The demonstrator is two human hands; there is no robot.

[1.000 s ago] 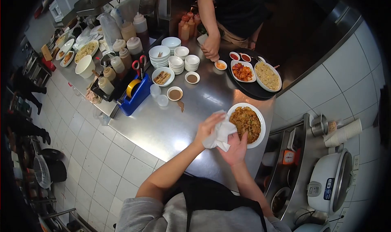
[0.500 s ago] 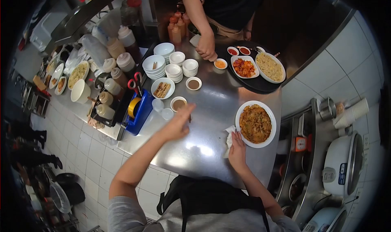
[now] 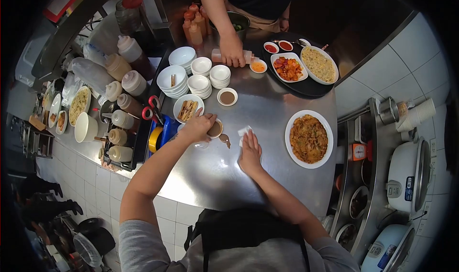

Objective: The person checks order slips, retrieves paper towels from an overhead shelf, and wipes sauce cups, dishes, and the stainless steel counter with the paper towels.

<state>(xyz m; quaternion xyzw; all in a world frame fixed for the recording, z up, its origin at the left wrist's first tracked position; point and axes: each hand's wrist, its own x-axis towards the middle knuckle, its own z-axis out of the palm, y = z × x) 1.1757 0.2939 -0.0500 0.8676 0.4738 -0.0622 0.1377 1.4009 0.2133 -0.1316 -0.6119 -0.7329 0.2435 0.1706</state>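
Note:
My left hand (image 3: 197, 127) has its fingers closed at the rim of a small white cup of brown sauce (image 3: 216, 128), partly covering it. Just right of that cup, a brown sauce spill (image 3: 224, 139) marks the steel table. My right hand (image 3: 250, 153) presses a crumpled white paper napkin (image 3: 244, 130) under its fingertips on the tabletop, a short way right of the spill. A second cup of brown sauce (image 3: 227, 97) stands beyond both hands. Behind my left hand is a bowl of stacked brown strips (image 3: 187, 109). To the right lies an oval plate of brown-sauced food (image 3: 309, 139).
Across the table, a co-worker's hand (image 3: 232, 48) holds a squeeze bottle (image 3: 247, 57) beside a cup of orange sauce (image 3: 258, 66). A black round tray (image 3: 306, 89) carries several dishes. Stacked white bowls (image 3: 173, 81), a blue tape dispenser (image 3: 168, 128) and sauce bottles crowd the left.
My right hand has moved left with the napkin, away from the oval plate. My left hand has come down onto the sauce cup, which has shifted slightly. The co-worker's bottle now lies sideways.

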